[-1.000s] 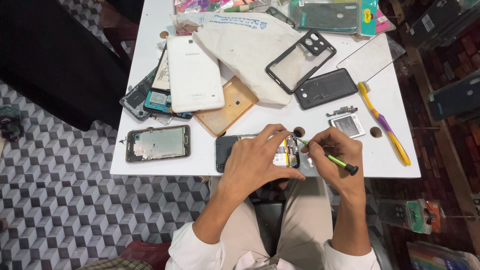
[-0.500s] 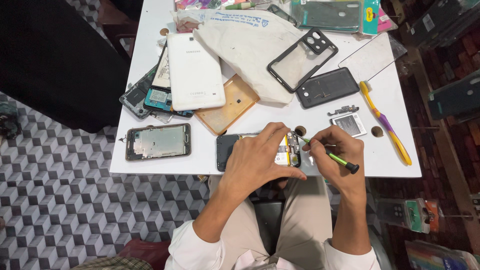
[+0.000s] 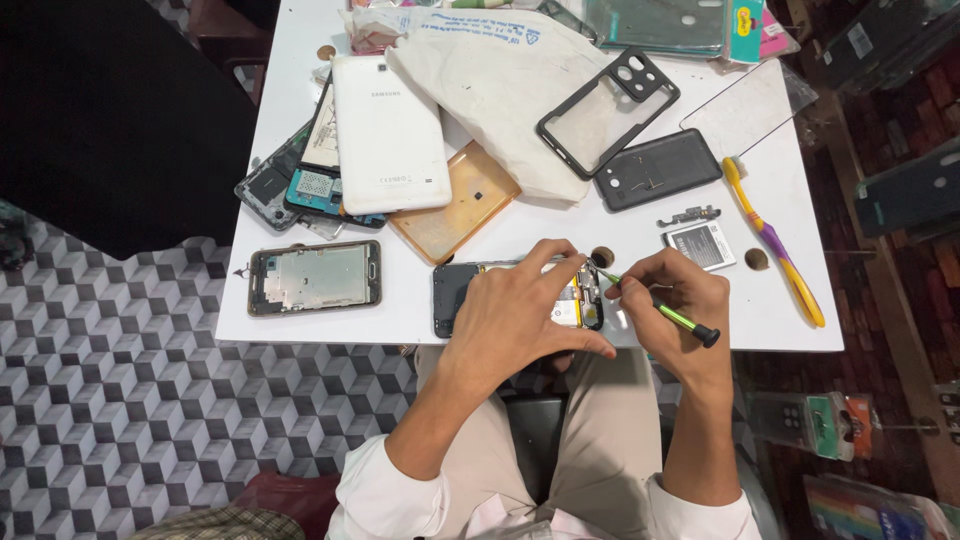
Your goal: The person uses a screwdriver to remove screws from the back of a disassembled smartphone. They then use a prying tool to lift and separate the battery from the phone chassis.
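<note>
The opened dark phone with its back cover off (image 3: 455, 295) lies flat at the near edge of the white table (image 3: 780, 310), just in front of the person's lap. The left hand (image 3: 520, 320) lies over the middle of it, fingers spread and pressing down, thumb hooked round the near long side, so only the dark left end and a strip of innards at the right end show. The right hand (image 3: 675, 310) is pinched closed round a thin green-shafted screwdriver with a black cap (image 3: 665, 313), whose tip touches the phone's right end.

Just beyond that tip is a small round hole in the table top (image 3: 602, 257); a second brown disc (image 3: 757, 259) lies further right of the phone. Near it rest a small grey-and-white flat battery (image 3: 702, 245) and a yellow and purple toothbrush (image 3: 775, 240), which runs slantwise toward the right edge.

Left of the phone, apart from it, lies a grey metal phone frame (image 3: 315, 278), close to the near edge. Beyond the phone, an orange back cover (image 3: 455, 205) sits under a white tablet back (image 3: 388, 135), with a black bumper case (image 3: 607, 110) and dark grey back cover (image 3: 657, 170) further off. Bare table is open only between the phone and the frame, and at the right corner.
</note>
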